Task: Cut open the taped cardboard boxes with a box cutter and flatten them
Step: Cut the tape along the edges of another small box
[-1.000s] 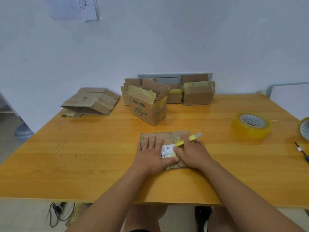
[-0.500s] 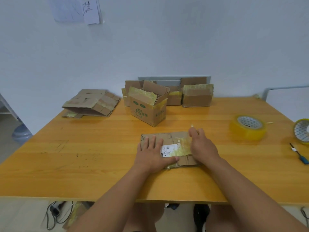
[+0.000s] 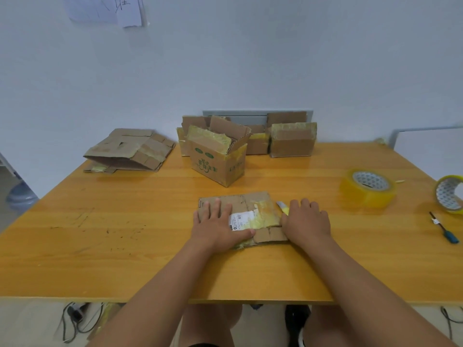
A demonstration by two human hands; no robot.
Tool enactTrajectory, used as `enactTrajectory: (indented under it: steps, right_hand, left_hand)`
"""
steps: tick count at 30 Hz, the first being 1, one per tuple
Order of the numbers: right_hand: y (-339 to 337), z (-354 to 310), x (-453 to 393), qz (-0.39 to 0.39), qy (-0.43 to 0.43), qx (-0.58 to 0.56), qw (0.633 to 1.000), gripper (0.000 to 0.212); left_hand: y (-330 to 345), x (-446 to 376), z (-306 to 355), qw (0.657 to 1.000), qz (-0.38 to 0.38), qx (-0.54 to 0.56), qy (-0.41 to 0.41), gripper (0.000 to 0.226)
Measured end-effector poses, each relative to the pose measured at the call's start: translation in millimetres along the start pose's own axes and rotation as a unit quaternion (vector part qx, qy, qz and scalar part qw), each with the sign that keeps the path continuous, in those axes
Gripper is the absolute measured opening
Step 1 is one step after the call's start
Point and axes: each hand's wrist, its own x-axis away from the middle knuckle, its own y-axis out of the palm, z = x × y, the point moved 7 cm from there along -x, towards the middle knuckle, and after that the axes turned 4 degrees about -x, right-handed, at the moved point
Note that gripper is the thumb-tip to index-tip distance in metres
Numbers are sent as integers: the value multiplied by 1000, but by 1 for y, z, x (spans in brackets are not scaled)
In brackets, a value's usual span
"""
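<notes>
1. Two hands are down on a flattened box (image 3: pixel 240 209) lying mid-bench (image 3: pixel 125 234), its long side running left to right
2. The left hand (image 3: pixel 218 227) lies flat on it, fingers spread and straight, thumb on the white label (image 3: pixel 241 220)
3. The right hand (image 3: pixel 307 222) curls over a yellow box cutter (image 3: pixel 282 207) at the box's right edge; only the blade end shows, pointing away and leftward
4. Taped boxes (image 3: pixel 292 142) stand well behind, a flattened pile (image 3: pixel 130 150) at far left

Box cutter (image 3: pixel 282 207) mostly hidden under right hand (image 3: pixel 307 222); label text illegible.
</notes>
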Motion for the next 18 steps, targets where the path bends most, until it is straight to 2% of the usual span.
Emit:
enactTrajectory:
  steps: [2,3,6,8,12,13,15,18]
  right_hand:
    - [-4,-17,3,42,-59,-39,997,42]
    - [-1,-30,5,32,-102,-72,992,45]
    - [23,-67,13,-78,-205,-125,968,57]
    - [36,-75,15,-133,-208,-152,957,65]
    - [43,-75,14,-176,-181,-156,955,102]
    - [43,-75,14,-178,-179,-151,956,100]
    - [39,-76,15,-177,-180,-169,953,83]
    - [23,-68,14,-112,-168,-290,936,56]
  left_hand:
    - [1,1,-1,1000,7,-8,2,113]
    - [1,2,-2,1000,13,-8,3,112]
    - [2,2,-3,1000,19,-5,16,108]
    - [2,3,-5,999,18,-7,29,105]
    - [-1,5,-4,999,32,-7,26,108]
    - [-1,6,-2,999,34,-15,25,108]
    - [-3,9,-2,999,28,-26,18,104]
    - [-5,16,-4,1000,20,-11,-1,107]
